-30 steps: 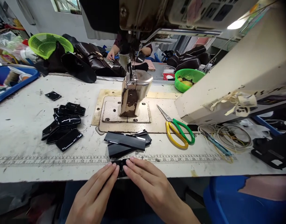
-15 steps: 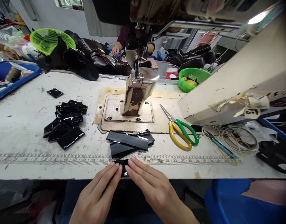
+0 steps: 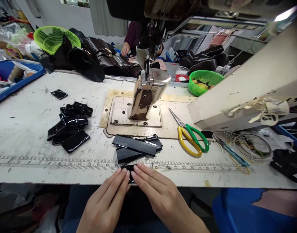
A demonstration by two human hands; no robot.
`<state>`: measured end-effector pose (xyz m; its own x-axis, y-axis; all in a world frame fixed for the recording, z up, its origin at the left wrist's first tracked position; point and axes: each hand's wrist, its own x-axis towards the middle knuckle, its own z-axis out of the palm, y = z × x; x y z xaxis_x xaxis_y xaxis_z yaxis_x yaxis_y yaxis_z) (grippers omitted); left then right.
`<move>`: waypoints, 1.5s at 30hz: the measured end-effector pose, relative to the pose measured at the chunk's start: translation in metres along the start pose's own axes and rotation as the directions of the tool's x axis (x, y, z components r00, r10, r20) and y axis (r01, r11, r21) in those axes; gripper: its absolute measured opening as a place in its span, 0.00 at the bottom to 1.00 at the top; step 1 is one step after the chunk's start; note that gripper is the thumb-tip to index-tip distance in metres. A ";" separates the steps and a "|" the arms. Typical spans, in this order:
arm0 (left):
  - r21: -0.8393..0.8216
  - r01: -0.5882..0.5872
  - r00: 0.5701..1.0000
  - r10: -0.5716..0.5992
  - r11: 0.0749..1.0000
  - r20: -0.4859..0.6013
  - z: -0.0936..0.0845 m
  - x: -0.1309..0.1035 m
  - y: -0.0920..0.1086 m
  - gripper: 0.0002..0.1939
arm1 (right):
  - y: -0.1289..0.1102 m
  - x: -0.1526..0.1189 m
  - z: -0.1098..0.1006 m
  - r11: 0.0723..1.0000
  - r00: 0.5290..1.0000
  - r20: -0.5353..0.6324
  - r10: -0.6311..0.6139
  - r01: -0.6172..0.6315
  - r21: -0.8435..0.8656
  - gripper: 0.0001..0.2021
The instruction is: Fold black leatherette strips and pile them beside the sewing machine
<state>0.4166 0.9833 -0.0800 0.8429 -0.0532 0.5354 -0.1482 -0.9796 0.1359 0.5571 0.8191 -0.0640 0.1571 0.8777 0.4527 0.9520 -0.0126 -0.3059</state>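
Observation:
A small glossy black patent leather strip (image 3: 130, 167) lies at the table's front edge. My left hand (image 3: 106, 199) presses its left part with the fingers close together. From the other side, my right hand (image 3: 161, 194) pinches and presses the same strip; most of it is hidden under my fingers, and both thumbs are out of sight. Just beyond my fingertips is a small stack of longer black strips (image 3: 135, 145), crossed over one another. To the left sits a pile of shorter shiny black pieces (image 3: 75, 141), with one single piece (image 3: 58, 94) behind it.
Scissors (image 3: 189, 136) with yellow and green handles lie to the right, beside coiled thread and a blue thread snipper (image 3: 233, 153). A sewing machine post (image 3: 148, 97) rises mid-table. A printed ruler (image 3: 90, 164) runs along the front. Opposite, a person's hand (image 3: 125, 49) shows.
Both hands stay on the strip, fingers shifting only slightly over it. The whole view has moved a little, so the scene sits slightly farther right.

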 end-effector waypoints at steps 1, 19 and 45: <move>0.028 -0.005 1.000 0.005 1.000 -0.010 0.001 -0.001 0.002 0.17 | -0.001 0.001 0.000 1.000 1.000 0.004 0.002 -0.002 -0.010 0.19; 0.051 0.025 0.999 -0.027 0.998 0.031 0.011 -0.009 0.013 0.26 | -0.029 -0.001 0.012 0.932 1.000 0.016 0.020 -0.013 -0.362 0.23; -0.234 0.244 0.943 -0.287 0.941 -0.169 0.006 -0.011 -0.010 0.22 | -0.029 -0.032 0.018 0.977 0.972 -0.148 0.180 -0.195 -0.091 0.32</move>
<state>0.4116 0.9929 -0.0927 0.7500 0.2635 0.6067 -0.0543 -0.8896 0.4535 0.5199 0.7994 -0.0845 0.3630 0.7805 0.5090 0.9231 -0.2269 -0.3104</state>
